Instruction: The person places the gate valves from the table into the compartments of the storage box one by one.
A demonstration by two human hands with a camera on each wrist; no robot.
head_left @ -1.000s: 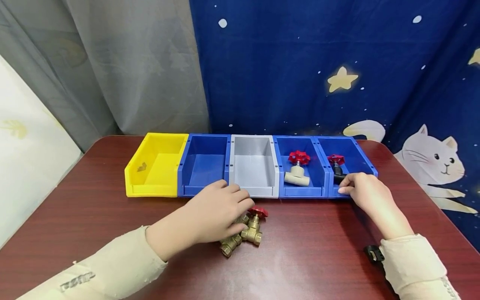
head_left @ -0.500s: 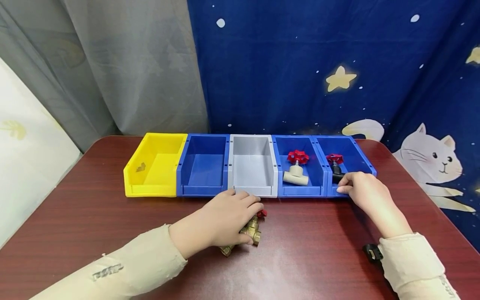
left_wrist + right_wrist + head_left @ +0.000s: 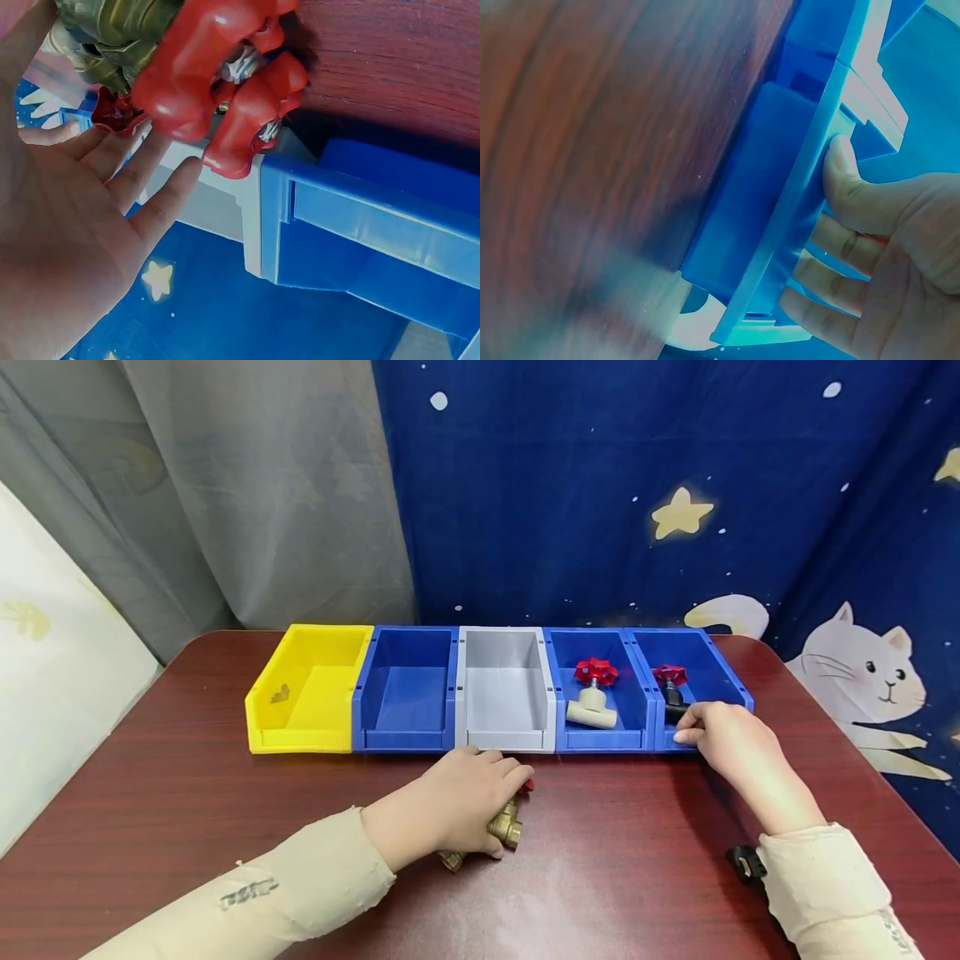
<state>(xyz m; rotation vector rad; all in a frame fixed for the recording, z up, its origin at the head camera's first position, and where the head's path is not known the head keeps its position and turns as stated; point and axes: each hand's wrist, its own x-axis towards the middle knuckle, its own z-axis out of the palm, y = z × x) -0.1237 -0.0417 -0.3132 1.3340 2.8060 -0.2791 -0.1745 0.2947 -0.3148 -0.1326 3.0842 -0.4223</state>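
Note:
My left hand (image 3: 461, 802) reaches over brass gate valves (image 3: 506, 827) with red handwheels, which lie on the table before the grey bin and are partly hidden. In the left wrist view its fingers (image 3: 161, 191) stretch out almost straight behind the red handwheels (image 3: 180, 82), the fingertips right at them. My right hand (image 3: 731, 739) is at the front of the rightmost blue bin (image 3: 720, 672). Its thumb (image 3: 840, 161) lies on the front lip and its fingers reach behind that wall, gripping it. Close to these fingers, inside the bin, is a black valve (image 3: 673, 700) with a red handwheel.
Along the back of the table (image 3: 180, 760) runs a row of bins: yellow (image 3: 300, 739), blue (image 3: 405, 739), grey (image 3: 506, 741) and two blue. A cream valve (image 3: 592, 708) with a red handwheel stands in the fourth. Curtains (image 3: 562, 485) hang behind.
My left hand has moved right and down onto the brass valves, covering more of them. The right hand stays at the rightmost bin's lip.

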